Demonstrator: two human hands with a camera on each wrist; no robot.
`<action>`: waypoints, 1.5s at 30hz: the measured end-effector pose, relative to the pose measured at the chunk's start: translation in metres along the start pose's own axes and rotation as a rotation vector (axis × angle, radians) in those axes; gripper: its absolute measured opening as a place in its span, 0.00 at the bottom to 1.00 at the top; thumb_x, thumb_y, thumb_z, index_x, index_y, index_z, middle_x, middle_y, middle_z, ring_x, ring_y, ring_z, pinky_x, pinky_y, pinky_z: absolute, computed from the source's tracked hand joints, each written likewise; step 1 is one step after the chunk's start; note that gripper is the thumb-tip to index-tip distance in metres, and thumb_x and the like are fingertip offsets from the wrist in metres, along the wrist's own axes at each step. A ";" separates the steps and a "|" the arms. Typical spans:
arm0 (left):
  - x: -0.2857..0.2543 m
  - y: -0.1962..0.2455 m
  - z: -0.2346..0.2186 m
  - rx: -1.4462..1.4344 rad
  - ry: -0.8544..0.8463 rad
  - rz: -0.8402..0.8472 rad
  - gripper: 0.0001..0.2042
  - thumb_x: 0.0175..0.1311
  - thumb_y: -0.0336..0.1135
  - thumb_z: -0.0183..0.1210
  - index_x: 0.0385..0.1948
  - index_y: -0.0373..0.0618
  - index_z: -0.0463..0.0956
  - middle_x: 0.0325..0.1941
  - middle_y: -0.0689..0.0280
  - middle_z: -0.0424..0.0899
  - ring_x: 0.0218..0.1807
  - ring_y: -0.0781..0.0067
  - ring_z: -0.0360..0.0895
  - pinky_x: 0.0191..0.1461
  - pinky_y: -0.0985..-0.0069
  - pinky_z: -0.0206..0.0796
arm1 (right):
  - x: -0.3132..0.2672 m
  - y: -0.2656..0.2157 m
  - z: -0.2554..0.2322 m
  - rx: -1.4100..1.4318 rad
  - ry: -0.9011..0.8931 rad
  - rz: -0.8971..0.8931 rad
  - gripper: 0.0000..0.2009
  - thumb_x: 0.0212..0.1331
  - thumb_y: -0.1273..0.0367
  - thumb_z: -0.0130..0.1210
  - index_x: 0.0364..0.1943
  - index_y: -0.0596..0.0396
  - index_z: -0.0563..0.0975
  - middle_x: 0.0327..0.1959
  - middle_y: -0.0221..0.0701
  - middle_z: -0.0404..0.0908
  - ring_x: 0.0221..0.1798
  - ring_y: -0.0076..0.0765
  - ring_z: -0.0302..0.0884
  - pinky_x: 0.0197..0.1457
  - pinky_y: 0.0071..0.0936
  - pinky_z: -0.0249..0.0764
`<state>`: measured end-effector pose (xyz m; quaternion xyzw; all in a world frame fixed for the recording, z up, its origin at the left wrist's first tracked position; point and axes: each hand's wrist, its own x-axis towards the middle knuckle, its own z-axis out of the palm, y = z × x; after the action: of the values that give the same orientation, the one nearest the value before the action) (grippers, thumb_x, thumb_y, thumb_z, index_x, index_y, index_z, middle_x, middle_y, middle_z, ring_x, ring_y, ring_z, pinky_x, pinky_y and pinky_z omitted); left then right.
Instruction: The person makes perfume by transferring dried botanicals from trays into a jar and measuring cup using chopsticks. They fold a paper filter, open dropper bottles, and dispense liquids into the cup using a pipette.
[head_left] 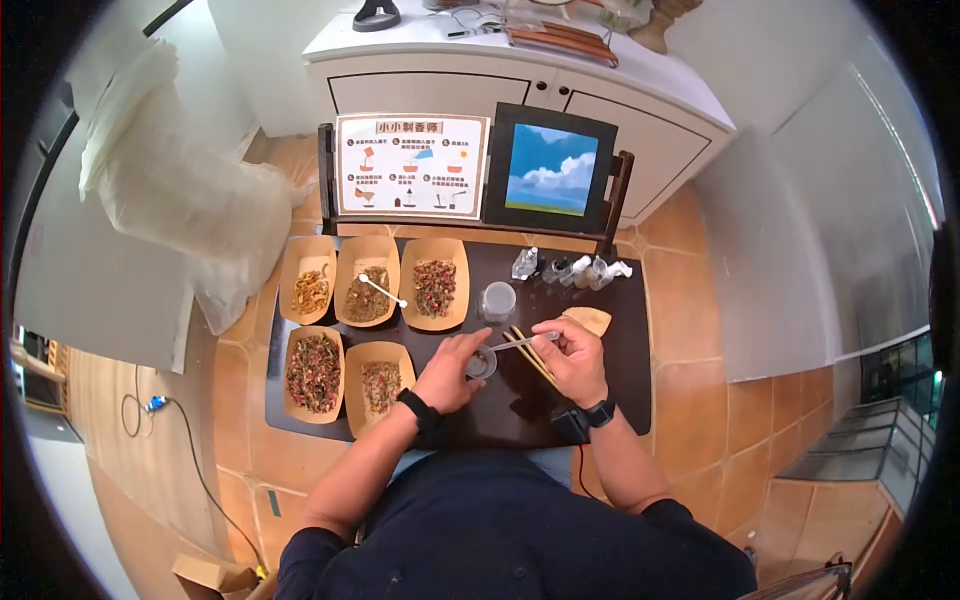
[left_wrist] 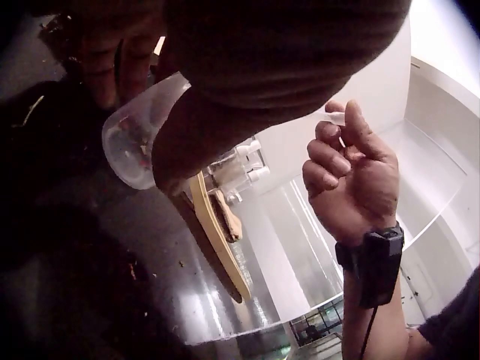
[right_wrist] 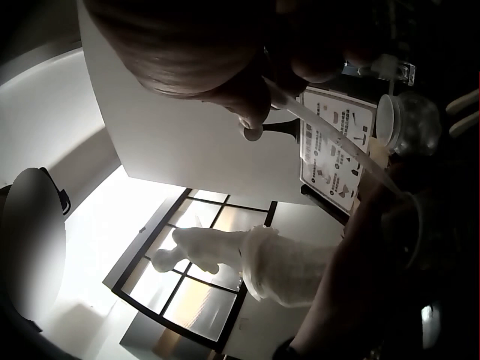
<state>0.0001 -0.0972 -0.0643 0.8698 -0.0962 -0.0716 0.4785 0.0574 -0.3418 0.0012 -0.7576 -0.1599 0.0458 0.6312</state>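
Note:
In the head view my left hand (head_left: 452, 372) holds a small clear plastic cup (head_left: 483, 363) at the table's near middle, thumb and fingers around its sides. The left wrist view shows the cup (left_wrist: 124, 154) with bits of material inside. My right hand (head_left: 577, 362) pinches a translucent plastic dropper (head_left: 527, 341) that slants down to the left. In the right wrist view the dropper's (right_wrist: 341, 142) lower end is right at the cup's rim. Two thin wooden sticks (head_left: 533, 357) lie beside the right hand. Behind the cup stands a clear lidded jar (head_left: 498, 300).
Several paper trays of dried petals and herbs, including a tray of red petals (head_left: 313, 372), fill the table's left side. A white spoon (head_left: 383, 291) lies across one tray. Small bottles (head_left: 580, 271) stand at the back right, near a tan piece (head_left: 588, 320). An instruction sheet (head_left: 410, 165) stands behind.

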 end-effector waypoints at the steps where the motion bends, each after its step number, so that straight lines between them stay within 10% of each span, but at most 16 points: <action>1: -0.001 0.005 -0.003 0.019 0.016 0.014 0.46 0.54 0.26 0.77 0.79 0.47 0.65 0.69 0.49 0.80 0.73 0.39 0.73 0.78 0.52 0.67 | -0.001 0.003 -0.003 0.001 -0.013 -0.007 0.10 0.71 0.68 0.72 0.47 0.61 0.88 0.36 0.22 0.81 0.34 0.14 0.73 0.37 0.18 0.69; 12: 0.040 0.040 -0.073 0.004 0.198 0.044 0.21 0.69 0.34 0.72 0.61 0.40 0.82 0.60 0.50 0.87 0.63 0.45 0.83 0.67 0.57 0.76 | -0.009 0.020 -0.014 0.368 0.029 0.144 0.08 0.74 0.70 0.69 0.48 0.61 0.86 0.30 0.21 0.82 0.25 0.13 0.73 0.28 0.17 0.67; 27: 0.153 0.043 -0.071 0.169 -0.062 -0.073 0.33 0.61 0.38 0.79 0.67 0.36 0.79 0.68 0.48 0.86 0.71 0.51 0.82 0.75 0.60 0.74 | -0.022 0.023 -0.013 0.393 0.061 0.073 0.08 0.74 0.69 0.68 0.46 0.60 0.86 0.33 0.21 0.81 0.30 0.11 0.73 0.31 0.16 0.67; 34: 0.208 0.035 -0.055 0.452 -0.096 0.137 0.37 0.57 0.38 0.79 0.70 0.37 0.77 0.69 0.47 0.85 0.71 0.46 0.82 0.76 0.58 0.73 | -0.024 0.021 -0.011 0.406 0.088 0.101 0.08 0.74 0.68 0.68 0.45 0.60 0.86 0.32 0.21 0.81 0.28 0.11 0.72 0.30 0.17 0.66; 45: 0.231 0.011 -0.038 0.429 -0.148 0.082 0.27 0.54 0.37 0.78 0.60 0.47 0.86 0.49 0.49 0.92 0.53 0.44 0.89 0.59 0.56 0.80 | -0.026 0.023 -0.006 0.274 0.099 0.013 0.08 0.71 0.69 0.70 0.44 0.60 0.87 0.34 0.22 0.81 0.30 0.13 0.71 0.33 0.19 0.67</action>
<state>0.2320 -0.1266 -0.0427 0.9394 -0.1795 -0.0933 0.2768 0.0384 -0.3592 -0.0237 -0.6666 -0.1159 0.0337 0.7356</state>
